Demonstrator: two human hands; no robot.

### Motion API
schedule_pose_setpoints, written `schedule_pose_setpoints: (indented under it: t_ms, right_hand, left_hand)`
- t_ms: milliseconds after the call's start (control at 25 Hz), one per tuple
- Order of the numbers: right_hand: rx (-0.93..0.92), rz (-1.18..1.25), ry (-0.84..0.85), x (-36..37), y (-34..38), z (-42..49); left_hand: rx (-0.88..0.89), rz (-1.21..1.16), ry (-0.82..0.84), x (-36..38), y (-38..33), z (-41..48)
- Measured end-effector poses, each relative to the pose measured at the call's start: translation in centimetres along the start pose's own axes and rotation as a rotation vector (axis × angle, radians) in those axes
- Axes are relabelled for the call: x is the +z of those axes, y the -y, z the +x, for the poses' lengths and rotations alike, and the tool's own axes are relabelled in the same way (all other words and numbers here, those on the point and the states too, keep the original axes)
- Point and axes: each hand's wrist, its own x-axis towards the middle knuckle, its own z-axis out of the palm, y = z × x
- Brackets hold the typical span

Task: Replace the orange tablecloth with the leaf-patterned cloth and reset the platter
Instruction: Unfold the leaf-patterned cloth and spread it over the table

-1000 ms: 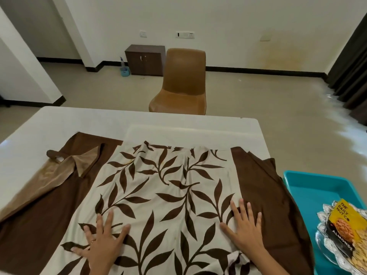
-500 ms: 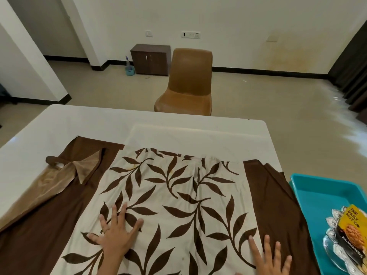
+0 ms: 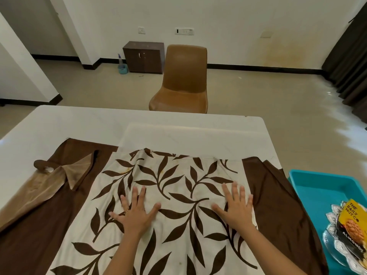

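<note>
The cream leaf-patterned cloth (image 3: pixel 174 187), with brown leaves and brown side bands, lies spread on the white table (image 3: pixel 79 124). My left hand (image 3: pixel 135 211) presses flat on its middle with fingers spread. My right hand (image 3: pixel 236 207) lies flat near the cloth's right brown band. The cloth's left corner (image 3: pixel 49 179) is folded over and shows a tan underside. A glass platter (image 3: pixel 337 249) holding a yellow almond packet (image 3: pixel 351 223) sits in a teal tray (image 3: pixel 321 187) at the right. No orange tablecloth is in view.
A tan chair (image 3: pixel 182 82) stands past the table's far edge. A dark cabinet (image 3: pixel 144 56) and a small blue caddy (image 3: pixel 122 68) sit by the back wall. Dark curtains (image 3: pixel 349 62) hang at the right.
Both hands have slid forward over the cloth, away from me; the right hand came back up from the bottom edge of the view. The cloth lies flatter.
</note>
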Motion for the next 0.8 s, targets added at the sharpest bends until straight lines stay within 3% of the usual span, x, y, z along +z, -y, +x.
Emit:
schedule_pose_setpoints:
  t_ms: [240,440,680,800]
  right_hand:
    - [0.132,0.010,-0.021,-0.5,-3.7,-1.2]
    - [-0.064,0.143,-0.195,-3.6,-1.3,5.0]
    - [-0.123,0.069,-0.010,-6.9,1.9,13.0]
    - [-0.097,0.010,-0.211,-7.9,2.7,12.7]
  left_hand:
    - [-0.033,0.001,-0.057,0.7,0.5,-2.0]
    - [0.041,0.033,-0.099,1.2,0.2,-0.3]
    - [-0.003,0.027,-0.081,0.4,-1.3,2.7]
    - [0.002,0.024,-0.044,-0.2,-1.5,4.5]
